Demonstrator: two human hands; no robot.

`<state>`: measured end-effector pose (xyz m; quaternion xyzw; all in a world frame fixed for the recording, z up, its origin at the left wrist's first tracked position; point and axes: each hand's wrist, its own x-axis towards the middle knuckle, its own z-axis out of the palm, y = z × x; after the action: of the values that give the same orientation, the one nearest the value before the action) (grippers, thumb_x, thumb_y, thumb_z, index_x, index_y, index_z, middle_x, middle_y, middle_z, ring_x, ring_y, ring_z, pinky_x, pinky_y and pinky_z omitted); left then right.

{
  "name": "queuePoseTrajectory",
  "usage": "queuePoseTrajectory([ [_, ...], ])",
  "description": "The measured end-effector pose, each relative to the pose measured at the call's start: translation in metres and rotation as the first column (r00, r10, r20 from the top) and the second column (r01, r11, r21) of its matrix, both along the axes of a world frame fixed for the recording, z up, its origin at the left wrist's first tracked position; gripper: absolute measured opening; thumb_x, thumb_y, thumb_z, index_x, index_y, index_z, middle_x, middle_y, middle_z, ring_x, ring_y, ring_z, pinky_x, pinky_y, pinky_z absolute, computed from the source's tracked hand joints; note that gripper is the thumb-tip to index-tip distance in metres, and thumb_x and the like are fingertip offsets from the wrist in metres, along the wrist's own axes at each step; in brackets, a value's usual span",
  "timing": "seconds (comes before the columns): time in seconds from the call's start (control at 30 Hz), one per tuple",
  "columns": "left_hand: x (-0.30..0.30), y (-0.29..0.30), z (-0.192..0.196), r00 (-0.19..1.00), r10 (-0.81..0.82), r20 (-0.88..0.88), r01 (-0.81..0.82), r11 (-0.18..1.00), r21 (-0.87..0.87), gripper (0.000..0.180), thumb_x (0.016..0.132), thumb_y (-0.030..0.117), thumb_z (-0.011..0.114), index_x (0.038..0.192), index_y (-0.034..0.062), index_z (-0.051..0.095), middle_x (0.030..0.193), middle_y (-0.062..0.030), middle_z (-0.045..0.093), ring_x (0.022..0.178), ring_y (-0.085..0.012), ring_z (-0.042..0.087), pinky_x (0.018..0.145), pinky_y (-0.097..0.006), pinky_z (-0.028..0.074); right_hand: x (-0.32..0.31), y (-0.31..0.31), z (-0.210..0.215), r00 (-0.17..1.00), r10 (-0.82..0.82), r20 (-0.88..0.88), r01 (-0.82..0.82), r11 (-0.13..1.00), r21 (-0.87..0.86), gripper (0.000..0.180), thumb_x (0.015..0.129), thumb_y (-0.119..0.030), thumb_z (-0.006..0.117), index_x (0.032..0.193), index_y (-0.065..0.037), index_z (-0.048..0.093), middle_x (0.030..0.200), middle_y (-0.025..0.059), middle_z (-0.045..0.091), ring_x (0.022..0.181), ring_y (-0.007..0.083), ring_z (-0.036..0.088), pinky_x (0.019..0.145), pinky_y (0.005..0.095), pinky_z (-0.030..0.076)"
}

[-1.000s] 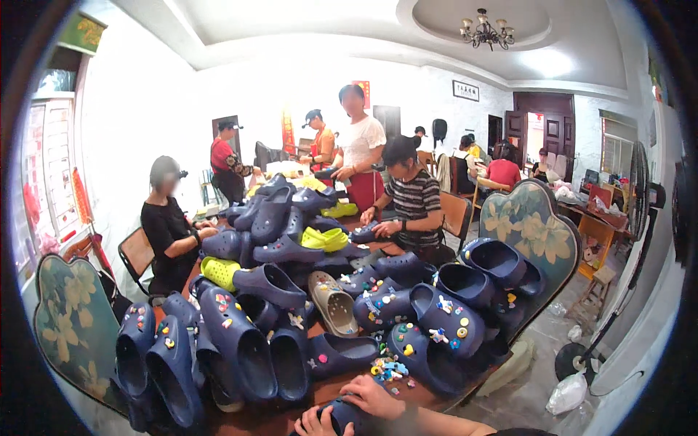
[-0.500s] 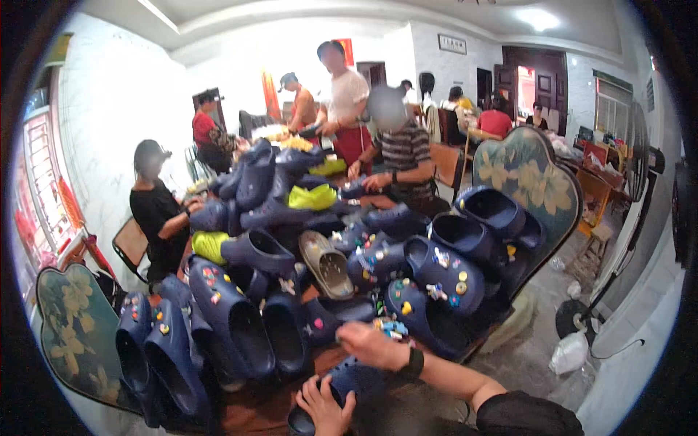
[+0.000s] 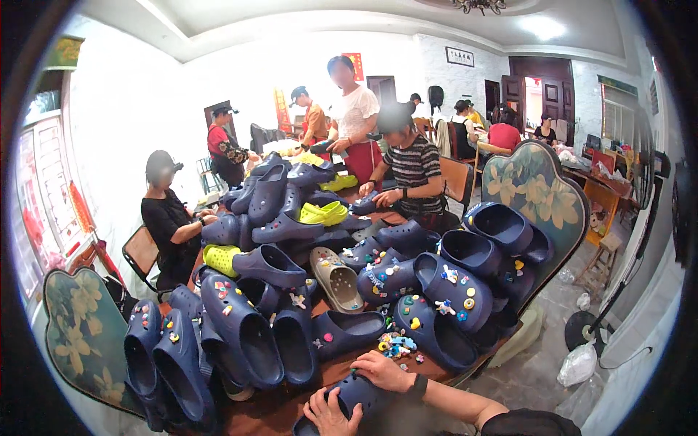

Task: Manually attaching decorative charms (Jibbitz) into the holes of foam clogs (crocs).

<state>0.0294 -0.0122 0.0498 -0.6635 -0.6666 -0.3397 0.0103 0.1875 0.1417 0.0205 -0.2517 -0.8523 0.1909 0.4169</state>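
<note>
At the near table edge lies a navy clog [image 3: 355, 394] with holes in its upper, partly cut off by my hands and a blur at the bottom. My left hand [image 3: 331, 413] grips it from the left, fingers bent over the upper. My right hand [image 3: 385, 372] rests on the clog's far side, its fingertips pressing at a small green charm [image 3: 353, 372]. Just beyond that hand, a small heap of colourful charms [image 3: 397, 344] sits on the wooden tabletop [image 3: 280, 405]. Behind it lies a navy clog with a pink charm [image 3: 349, 330].
Navy clogs pile high across the table, many with charms; a grey clog [image 3: 337, 280] and lime clogs [image 3: 323, 213] lie among them. Floral chair backs [image 3: 534, 185] flank the table. Several people work farther off. A standing fan [image 3: 582, 328] is at the right.
My right hand has come down onto the clog from just above it. My left hand keeps hold of the clog. The whole view has shifted slightly.
</note>
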Motion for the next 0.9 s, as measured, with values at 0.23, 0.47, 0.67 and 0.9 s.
queuePoseTrajectory([
  [0.23, -0.002, 0.013, -0.005, 1.0, -0.005, 0.014, 0.004, 1.0, 0.028, 0.07, 0.077, 0.037, 0.074, 0.135, 0.0114, 0.044, 0.136, -0.0167, 0.045, 0.131, -0.0361, 0.038, 0.107, -0.057, 0.025, 0.0, 0.002, 0.002, 0.999, -0.033, -0.043, 0.032, 0.999, -0.013, 0.021, 0.086, -0.008, 0.07, 0.107, -0.004, 0.066, 0.104, 0.0119, 0.066, 0.099, 0.0311, 0.061, 0.087, 0.0397, 0.051],
  [0.47, 0.0, 0.007, -0.001, 1.0, -0.011, 0.027, 0.009, 0.998, 0.065, 0.068, 0.076, 0.035, 0.076, 0.132, 0.0114, 0.045, 0.135, -0.0167, 0.046, 0.13, -0.0364, 0.039, 0.106, -0.056, 0.026, 0.002, -0.004, 0.0, 0.996, -0.063, -0.061, 0.065, 0.997, 0.03, 0.021, 0.085, -0.008, 0.071, 0.105, -0.004, 0.067, 0.104, 0.0117, 0.065, 0.099, 0.0303, 0.061, 0.086, 0.039, 0.05],
  [0.67, 0.002, -0.003, -0.002, 0.999, -0.006, 0.034, 0.003, 0.996, 0.089, 0.068, 0.076, 0.035, 0.077, 0.131, 0.0112, 0.045, 0.136, -0.0169, 0.046, 0.129, -0.0374, 0.04, 0.106, -0.056, 0.027, 0.004, -0.014, 0.0, 0.996, -0.054, -0.069, 0.051, 0.998, -0.032, 0.02, 0.085, -0.009, 0.072, 0.104, -0.004, 0.067, 0.103, 0.0123, 0.066, 0.098, 0.0305, 0.062, 0.086, 0.0394, 0.051],
  [0.9, -0.003, 0.015, -0.003, 0.998, -0.036, 0.057, 0.027, 0.989, 0.149, 0.065, 0.074, 0.036, 0.078, 0.125, 0.0121, 0.045, 0.141, -0.0195, 0.042, 0.131, -0.0413, 0.038, 0.109, -0.058, 0.025, 0.019, 0.001, 0.039, 0.977, -0.188, -0.102, 0.143, 0.928, -0.344, 0.018, 0.094, -0.008, 0.061, 0.109, 0.0, 0.068, 0.109, 0.0128, 0.07, 0.103, 0.0249, 0.066, 0.089, 0.0346, 0.051],
])
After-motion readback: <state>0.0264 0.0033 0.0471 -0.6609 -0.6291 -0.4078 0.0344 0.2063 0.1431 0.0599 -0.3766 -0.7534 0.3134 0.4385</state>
